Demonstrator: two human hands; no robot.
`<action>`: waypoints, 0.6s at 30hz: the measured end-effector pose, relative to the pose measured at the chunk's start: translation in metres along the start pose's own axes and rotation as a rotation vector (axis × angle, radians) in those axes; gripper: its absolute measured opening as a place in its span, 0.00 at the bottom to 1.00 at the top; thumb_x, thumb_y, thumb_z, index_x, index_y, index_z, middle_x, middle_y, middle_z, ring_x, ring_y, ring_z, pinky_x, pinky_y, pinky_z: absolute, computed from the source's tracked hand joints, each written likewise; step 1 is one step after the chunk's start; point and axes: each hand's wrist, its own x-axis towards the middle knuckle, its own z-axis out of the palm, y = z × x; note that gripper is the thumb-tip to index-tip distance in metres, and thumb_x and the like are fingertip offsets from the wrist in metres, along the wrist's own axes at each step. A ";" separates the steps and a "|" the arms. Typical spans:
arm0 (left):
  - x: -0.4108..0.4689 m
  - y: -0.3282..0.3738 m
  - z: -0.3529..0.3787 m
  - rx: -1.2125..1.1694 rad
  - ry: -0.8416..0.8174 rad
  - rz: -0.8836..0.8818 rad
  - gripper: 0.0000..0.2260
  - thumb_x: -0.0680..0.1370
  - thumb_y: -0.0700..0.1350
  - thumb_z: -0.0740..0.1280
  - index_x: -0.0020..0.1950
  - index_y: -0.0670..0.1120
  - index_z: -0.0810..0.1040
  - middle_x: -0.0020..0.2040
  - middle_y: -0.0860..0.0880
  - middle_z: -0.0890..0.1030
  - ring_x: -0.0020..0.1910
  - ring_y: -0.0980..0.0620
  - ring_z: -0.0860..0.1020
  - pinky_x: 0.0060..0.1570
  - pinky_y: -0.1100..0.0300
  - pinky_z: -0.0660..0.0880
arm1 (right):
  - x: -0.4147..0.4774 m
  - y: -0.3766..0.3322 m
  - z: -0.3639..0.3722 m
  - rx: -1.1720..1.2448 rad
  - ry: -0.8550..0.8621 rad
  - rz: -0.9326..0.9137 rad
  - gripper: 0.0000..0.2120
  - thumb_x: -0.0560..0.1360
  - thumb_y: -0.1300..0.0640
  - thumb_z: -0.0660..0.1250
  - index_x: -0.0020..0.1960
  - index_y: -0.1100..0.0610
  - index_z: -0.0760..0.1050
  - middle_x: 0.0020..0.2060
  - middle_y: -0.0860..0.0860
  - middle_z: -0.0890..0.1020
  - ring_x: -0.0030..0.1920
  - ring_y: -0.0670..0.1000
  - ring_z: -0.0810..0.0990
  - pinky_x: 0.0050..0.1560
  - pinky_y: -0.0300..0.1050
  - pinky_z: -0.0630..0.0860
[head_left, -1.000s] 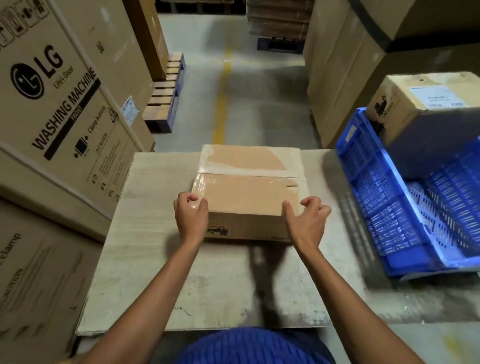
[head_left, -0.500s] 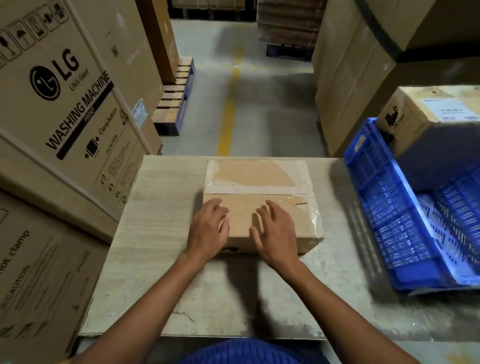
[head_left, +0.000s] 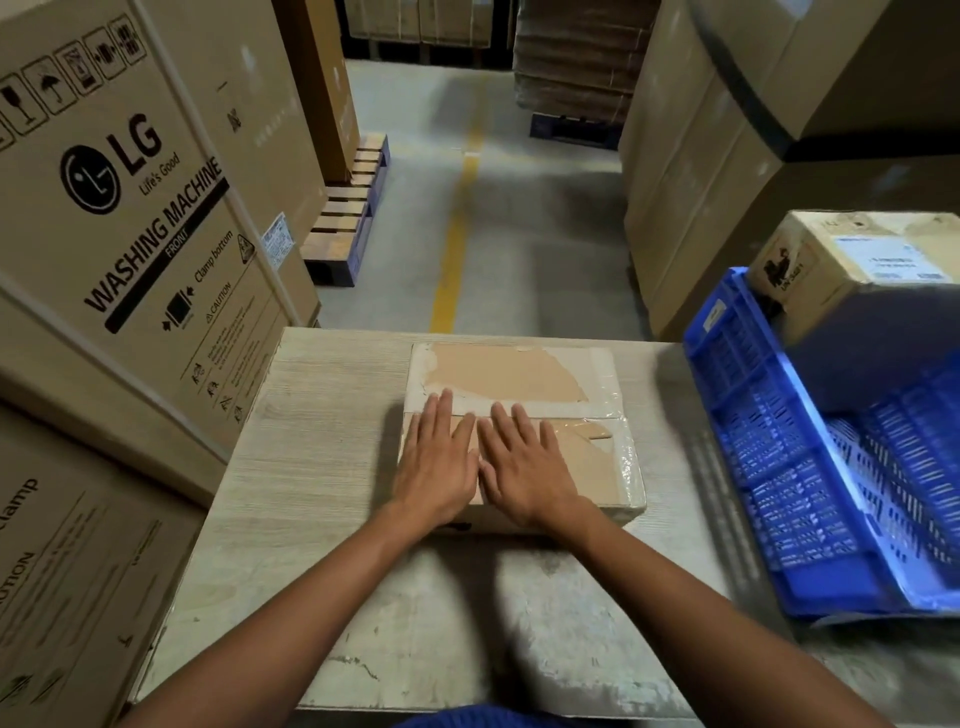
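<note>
setting: warehouse aisle, grey concrete floor (head_left: 524, 234), dim light, tall cartons on both sides.
left hand (head_left: 435, 467): centre of frame, palm down, fingers straight and together, pressed flat on the box top; gripping nothing; fingertips just over the seam onto the far flap.
right hand (head_left: 524, 470): just beside the left, thumbs nearly touching; likewise flat and unclenched, fingers slightly spread, tips reaching the seam.
cardboard box (head_left: 498, 371): directly under both palms, running on past the fingertips toward the top of the frame; closed, two flaps meeting in a seam that crosses left to right; glossy tape and torn paper patches on top.
long axis: hard to call from this angle; top looks close to square.
nearer hand: neither, both already on it; left sits by the left edge, right near the middle, so the right part of the top lies uncovered.
likely next move: a press or outward sweep along the seam; longer travel needed toward the right edge.
table (head_left: 311, 415): pale wood grain, scuffed and grey toward the near edge; box at its middle, closer to the far edge.
blue crate (head_left: 779, 467): right of frame, tilted, near the box but apart; cannot tell whether resting on the table.
small carton (head_left: 852, 260): upper right, at the crate's far end, white label facing up.
washing machine carton (head_left: 130, 208): upper left, close against the table's left side, printed face toward the camera.
pallet (head_left: 353, 208): beyond it, on the floor.
yellow line (head_left: 457, 234): down the aisle, straight beyond the box.
</note>
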 end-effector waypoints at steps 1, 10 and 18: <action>0.001 -0.002 0.002 0.020 -0.037 -0.012 0.26 0.84 0.53 0.53 0.81 0.47 0.55 0.82 0.40 0.48 0.81 0.42 0.45 0.79 0.47 0.45 | -0.001 0.000 0.007 0.018 -0.032 -0.010 0.40 0.75 0.39 0.30 0.83 0.53 0.48 0.82 0.55 0.47 0.82 0.59 0.44 0.78 0.64 0.45; 0.038 -0.008 -0.017 0.116 0.041 -0.003 0.21 0.82 0.55 0.55 0.72 0.47 0.69 0.70 0.43 0.69 0.69 0.43 0.66 0.66 0.49 0.64 | 0.029 0.018 -0.015 -0.077 0.087 -0.067 0.28 0.79 0.36 0.45 0.71 0.50 0.65 0.71 0.57 0.67 0.69 0.61 0.66 0.64 0.65 0.63; 0.061 -0.008 -0.016 0.210 -0.043 0.014 0.27 0.82 0.60 0.52 0.80 0.55 0.55 0.77 0.42 0.62 0.72 0.42 0.62 0.67 0.44 0.61 | 0.039 0.033 -0.015 -0.034 0.002 -0.046 0.39 0.74 0.29 0.39 0.81 0.44 0.49 0.81 0.56 0.52 0.80 0.59 0.52 0.73 0.66 0.55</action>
